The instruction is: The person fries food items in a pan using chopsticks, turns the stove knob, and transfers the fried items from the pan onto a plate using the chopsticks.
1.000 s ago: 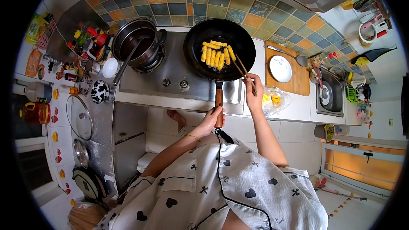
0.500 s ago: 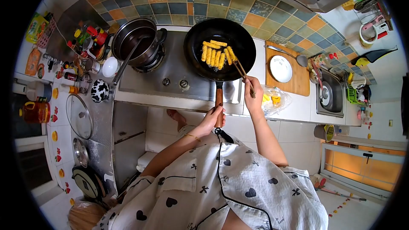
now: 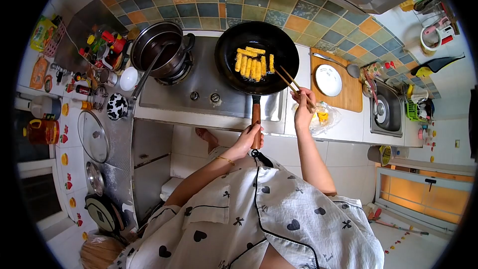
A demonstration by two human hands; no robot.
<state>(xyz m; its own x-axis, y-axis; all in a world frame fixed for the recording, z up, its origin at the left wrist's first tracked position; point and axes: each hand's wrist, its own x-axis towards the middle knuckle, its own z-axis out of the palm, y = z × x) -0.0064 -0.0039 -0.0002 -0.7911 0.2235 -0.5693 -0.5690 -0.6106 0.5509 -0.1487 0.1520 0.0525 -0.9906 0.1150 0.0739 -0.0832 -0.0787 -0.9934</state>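
Head view: within the round black metal pan (image 3: 256,35) lie golden food sticks (image 3: 253,68) — likely light, oily, fragile, best gripped mid-length. Below-right of it, the right hand (image 3: 302,109) pinches slim wooden chopsticks (image 3: 290,78); below it, the left hand's (image 3: 249,138) fingers wrap its brown wooden handle (image 3: 256,113).

SS hob (image 3: 203,67) w/ pot (image 3: 175,68) & pan (image 3: 282,45)

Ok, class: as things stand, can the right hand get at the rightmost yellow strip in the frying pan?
Likely yes: the right hand holds chopsticks whose tips are close beside that yellow strip, with nothing visible between them.
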